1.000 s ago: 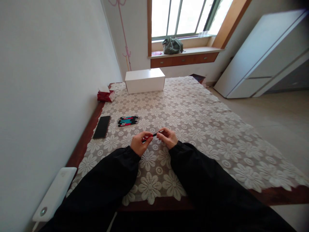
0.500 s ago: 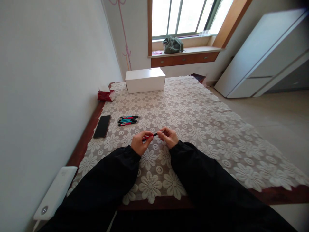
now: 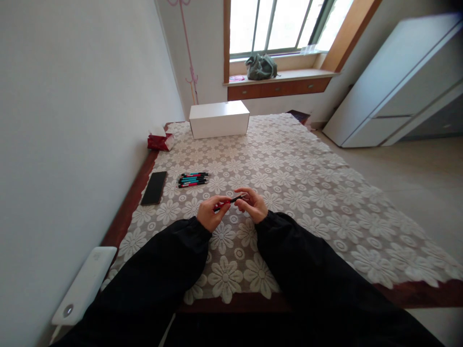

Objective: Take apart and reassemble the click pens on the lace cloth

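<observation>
A red and black pen point(image 3: 237, 198) is pinched between the thumb and fingers of my left hand point(image 3: 212, 212), tilted slightly with its black end up toward the right. Around that end is my right hand point(image 3: 253, 205), thumb and index finger parted; whether a fingertip touches the pen is hard to tell. Beyond my left hand, several pens point(image 3: 193, 180) with black, teal and red barrels lie side by side on the floral lace tablecloth point(image 3: 300, 202).
Left of the pens lies a dark phone point(image 3: 154, 188). A white box point(image 3: 219, 120) stands at the table's far end, with a red tissue pack point(image 3: 161, 142) by the wall. A white device point(image 3: 85, 284) with a cable sits at the near left edge.
My right thumb and index finger have spread apart at the pen's black end, and more of that end shows. My left hand keeps its pinch. The view has shifted slightly.
</observation>
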`<state>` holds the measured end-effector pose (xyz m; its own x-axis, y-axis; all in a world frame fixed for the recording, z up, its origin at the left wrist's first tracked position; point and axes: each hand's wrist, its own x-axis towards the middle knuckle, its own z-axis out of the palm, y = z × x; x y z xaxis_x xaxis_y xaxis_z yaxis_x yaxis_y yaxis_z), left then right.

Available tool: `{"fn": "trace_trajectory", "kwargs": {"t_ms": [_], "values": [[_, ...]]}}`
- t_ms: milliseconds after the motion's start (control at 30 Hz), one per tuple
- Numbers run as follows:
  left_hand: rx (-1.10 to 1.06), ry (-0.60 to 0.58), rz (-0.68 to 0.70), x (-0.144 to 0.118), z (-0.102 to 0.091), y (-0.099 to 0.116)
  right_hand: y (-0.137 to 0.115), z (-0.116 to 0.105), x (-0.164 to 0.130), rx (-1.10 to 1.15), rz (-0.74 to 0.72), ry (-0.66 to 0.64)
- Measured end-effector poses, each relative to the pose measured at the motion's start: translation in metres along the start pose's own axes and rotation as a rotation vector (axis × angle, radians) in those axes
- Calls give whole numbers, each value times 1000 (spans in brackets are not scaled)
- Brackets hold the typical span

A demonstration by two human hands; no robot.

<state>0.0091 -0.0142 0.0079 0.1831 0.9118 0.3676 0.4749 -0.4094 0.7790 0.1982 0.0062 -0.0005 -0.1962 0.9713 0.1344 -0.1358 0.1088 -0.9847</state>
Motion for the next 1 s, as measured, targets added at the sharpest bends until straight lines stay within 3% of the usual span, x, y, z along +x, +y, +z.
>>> {"fn": "trace_trajectory", "kwargs": {"t_ms": [800, 1000], "values": [[-47, -10, 6, 0, 0, 0, -1, 1, -2, -27, 25, 42], [-45, -20, 1, 1, 0, -2, 0, 2, -3, -19, 1, 0]]}}
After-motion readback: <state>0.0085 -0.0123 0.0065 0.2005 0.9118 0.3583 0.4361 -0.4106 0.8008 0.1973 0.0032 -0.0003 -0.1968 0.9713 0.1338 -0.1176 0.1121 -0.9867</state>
